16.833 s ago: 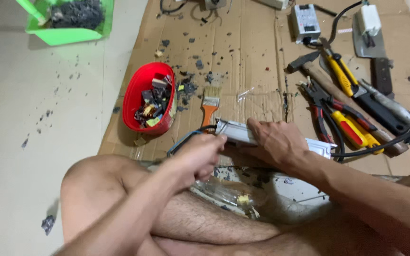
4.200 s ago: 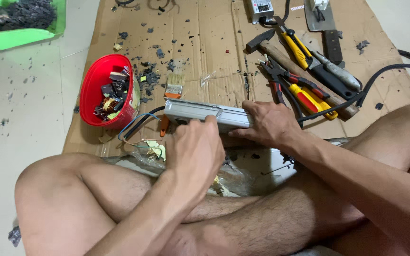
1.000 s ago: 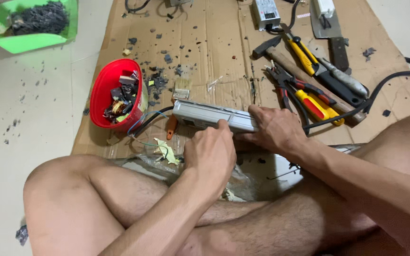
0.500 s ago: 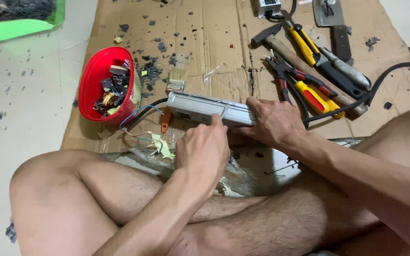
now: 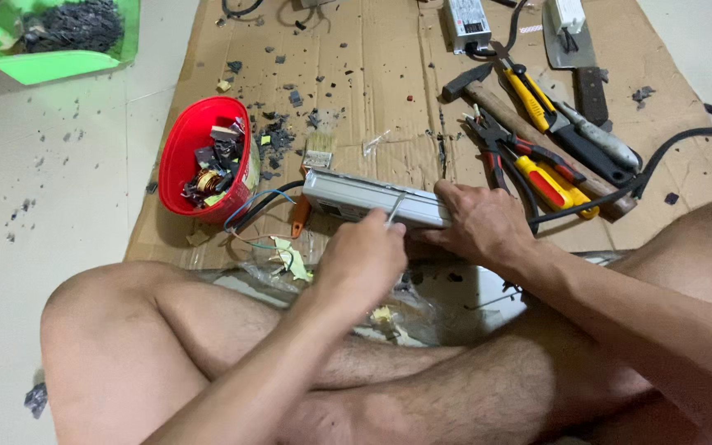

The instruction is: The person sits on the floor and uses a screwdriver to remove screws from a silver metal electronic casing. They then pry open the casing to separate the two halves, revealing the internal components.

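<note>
Two hands: both are working on a long grey metal box [image 5: 372, 198] lying on the cardboard [image 5: 372, 91].
Left hand [image 5: 362, 262]: is gripping a thin metal tool [image 5: 394, 208]; its tip is hard to make out.
Right hand [image 5: 478, 224]: is clasping the box's right end, hiding it.

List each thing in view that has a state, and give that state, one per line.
Metal box: lying flat on the cardboard, wires out of its left end.
Left hand: holding a thin tool against the box.
Right hand: gripping the box's right end.
Red bowl: tilted, partly filled with parts.
Green dustpan: full of dark debris.
Pliers: lying unused.
</note>
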